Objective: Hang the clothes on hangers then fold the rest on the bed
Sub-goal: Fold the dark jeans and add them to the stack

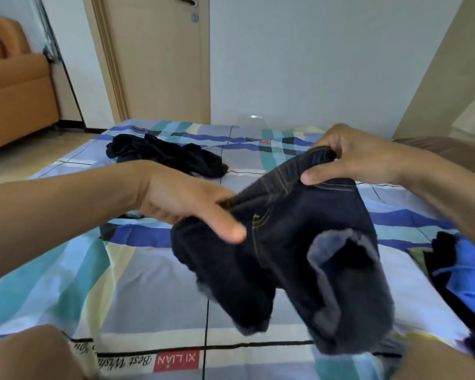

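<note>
1. Above the bed [148, 297], head view: dark denim shorts [285, 242] hang in mid-air, with the left hand [187, 204] and right hand [354, 157] both gripping the waistband.
2. The denim looks thick, a bit stiff and not slippery. The waistband corners seem the best grip, so the legs drop straight.

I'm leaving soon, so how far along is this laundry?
Nothing folded or hung shows. In hand: left hand and right hand hold dark denim shorts over the bed. Remaining: a crumpled black garment farther back and a blue-and-black pile at the right edge.
</note>
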